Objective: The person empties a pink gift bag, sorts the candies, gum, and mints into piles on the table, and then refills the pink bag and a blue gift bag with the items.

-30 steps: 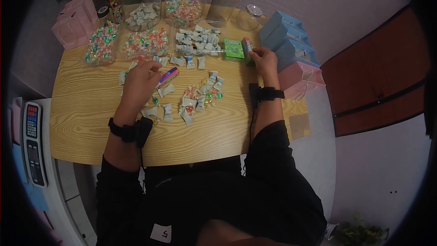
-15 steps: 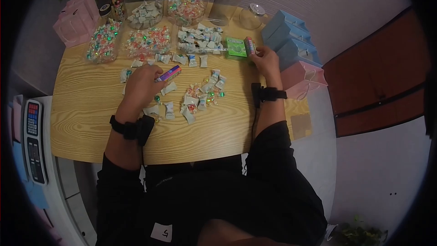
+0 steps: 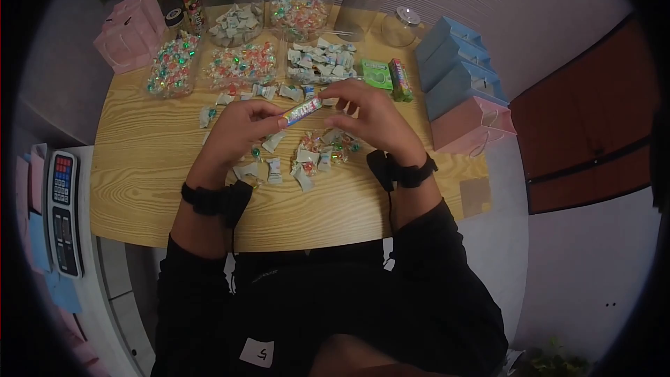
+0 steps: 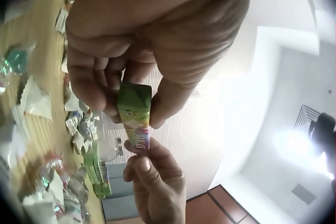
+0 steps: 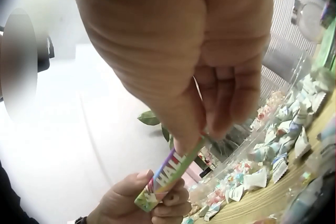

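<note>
Left hand (image 3: pixel 241 129) gripped a HALLS pack (image 3: pixel 303 112) as right hand (image 3: pixel 375 115) touched its far end

Thumb and fingers of the left hand pinched the pack by its near end, above the middle of the wooden table (image 3: pixel 146 199), and the stick slanted away toward the right hand. There an index fingertip met it; the right thumb stood apart from the pack, and the other fingers were loosely bent around nothing.

Clutter lay close on several sides — a mixed heap of sweets (image 3: pixel 324 160) sat on the person's side of the pack, near the right hand, with white-wrapped sweets (image 3: pixel 274 170) scattered to its left. Both hands cut across the view of a row of wrapped sweets (image 3: pixel 289 93) behind them, hiding part of it.

Farther back stood a clear box of white sweets (image 3: pixel 321 63) and two boxes of shiny sweets (image 3: pixel 241 64). To their right a green box (image 3: pixel 377 74) lay beside a pink-and-green pack (image 3: pixel 400 77) — and beyond these, blue paper bags (image 3: pixel 462 84) and a pink paper bag (image 3: pixel 471 124) lined the edge. A wooden-lidded jar (image 3: pixel 361 14) rose behind.
</note>
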### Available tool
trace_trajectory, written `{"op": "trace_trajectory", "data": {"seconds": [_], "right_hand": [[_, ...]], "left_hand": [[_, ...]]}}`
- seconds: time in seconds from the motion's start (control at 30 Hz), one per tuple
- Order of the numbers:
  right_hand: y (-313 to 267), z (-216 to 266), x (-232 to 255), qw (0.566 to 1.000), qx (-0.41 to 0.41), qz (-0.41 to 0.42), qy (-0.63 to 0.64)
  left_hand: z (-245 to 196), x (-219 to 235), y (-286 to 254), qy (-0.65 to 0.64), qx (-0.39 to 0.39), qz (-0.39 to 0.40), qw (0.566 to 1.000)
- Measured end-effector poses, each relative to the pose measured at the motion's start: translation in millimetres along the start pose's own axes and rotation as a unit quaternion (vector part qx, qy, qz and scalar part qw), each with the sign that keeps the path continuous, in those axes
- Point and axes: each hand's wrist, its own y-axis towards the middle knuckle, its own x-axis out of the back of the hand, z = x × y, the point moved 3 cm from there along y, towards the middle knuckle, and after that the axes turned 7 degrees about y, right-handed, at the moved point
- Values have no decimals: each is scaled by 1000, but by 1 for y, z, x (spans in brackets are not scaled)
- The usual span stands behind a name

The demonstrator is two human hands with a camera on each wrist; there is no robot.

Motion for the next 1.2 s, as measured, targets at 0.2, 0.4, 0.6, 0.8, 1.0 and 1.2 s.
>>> {"op": "trace_trajectory", "data": {"seconds": [0.2, 0.4, 0.6, 0.8, 1.0, 1.2], "right_hand": [[5, -6, -11, 976, -79, -131, 157], [3, 11, -25, 986, -20, -98, 132], [6, 10, -12, 979, 52, -125, 151], [2, 13, 0, 999, 13, -34, 12], [-7, -45, 55, 911, -46, -404, 71], [-41, -124, 96, 848, -135, -505, -86]], "left_hand": [[-5, -23, -4, -279, -5, 35, 960], [-9, -27, -3, -287, -31, 10, 957], [-12, -21, -5, -225, -47, 5, 973], [-11, -18, -3, -219, -50, 10, 974], [-4, -7, 2, -224, -56, -58, 971], [-6, -14, 0, -188, -40, -32, 981]]}}
